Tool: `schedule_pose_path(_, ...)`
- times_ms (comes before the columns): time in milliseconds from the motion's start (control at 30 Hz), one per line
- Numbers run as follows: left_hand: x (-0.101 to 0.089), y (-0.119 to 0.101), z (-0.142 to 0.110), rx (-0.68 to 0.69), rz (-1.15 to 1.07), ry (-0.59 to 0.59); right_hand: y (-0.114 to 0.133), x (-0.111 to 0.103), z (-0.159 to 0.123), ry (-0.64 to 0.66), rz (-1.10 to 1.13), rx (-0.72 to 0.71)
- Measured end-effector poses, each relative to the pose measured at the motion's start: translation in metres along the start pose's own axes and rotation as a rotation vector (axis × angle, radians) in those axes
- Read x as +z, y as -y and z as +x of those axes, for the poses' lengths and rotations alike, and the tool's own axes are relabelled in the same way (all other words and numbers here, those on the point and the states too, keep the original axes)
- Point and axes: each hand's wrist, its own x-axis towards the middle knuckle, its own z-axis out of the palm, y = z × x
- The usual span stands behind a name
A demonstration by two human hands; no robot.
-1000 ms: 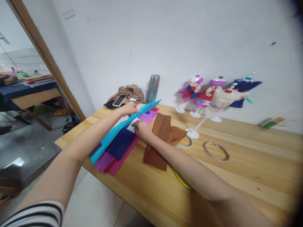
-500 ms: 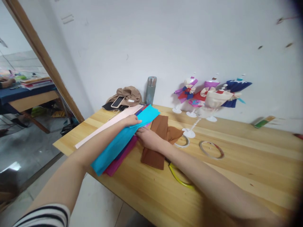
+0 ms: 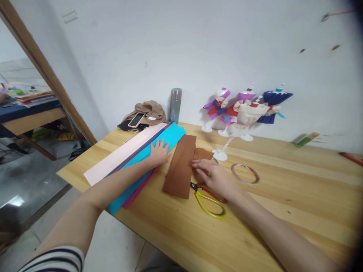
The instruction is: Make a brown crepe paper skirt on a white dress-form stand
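My left hand lies flat with spread fingers on a turquoise fabric strip. Under and beside that strip are a magenta strip, a dark blue one and a pale pink one. The fingertips of my right hand touch the right edge of a folded brown fabric piece; its fingers are slightly bent and apart. Another brown cloth piece lies just behind that hand. Scissors with one yellow and one red handle lie below my right hand, their blades beside the brown fabric.
Small stands dressed in coloured fabric stand along the wall. A metal ring lies on the wooden table. At the back are a flask, a phone and a brown cloth bundle. A green-and-tan block rests farther right.
My left hand has flattened on the turquoise strip. My right hand has left the strips' edge and moved right to the brown fabric. The scissors show more fully, and the view has shifted slightly.
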Motion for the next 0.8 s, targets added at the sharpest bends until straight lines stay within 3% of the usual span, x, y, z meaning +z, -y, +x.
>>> schedule_pose_path(133, 0.001, 0.010, 0.005, -0.011, 0.020, 0.006, 0.002, -0.001, -0.003, 0.026, 0.000, 0.045)
schedule_pose_path(300, -0.015, 0.012, 0.002, -0.030, 0.000, 0.014, -0.002, -0.011, -0.001, 0.037, -0.095, 0.215)
schedule_pose_path(367, -0.023, 0.004, 0.000, -0.004, -0.055, -0.004, -0.004, -0.016, -0.004, 0.066, -0.146, 0.287)
schedule_pose_path(467, -0.032, -0.015, 0.003, 0.031, -0.153, 0.071, -0.001, -0.018, -0.011, 0.129, -0.188, 0.345)
schedule_pose_path(667, -0.033, -0.056, 0.019, -0.050, -0.219, 0.135, 0.006, -0.005, -0.012, 0.136, -0.334, 0.339)
schedule_pose_path(800, -0.035, -0.066, 0.030, -0.104, -0.296, 0.159, 0.004, -0.003, -0.007, 0.126, -0.427, 0.318)
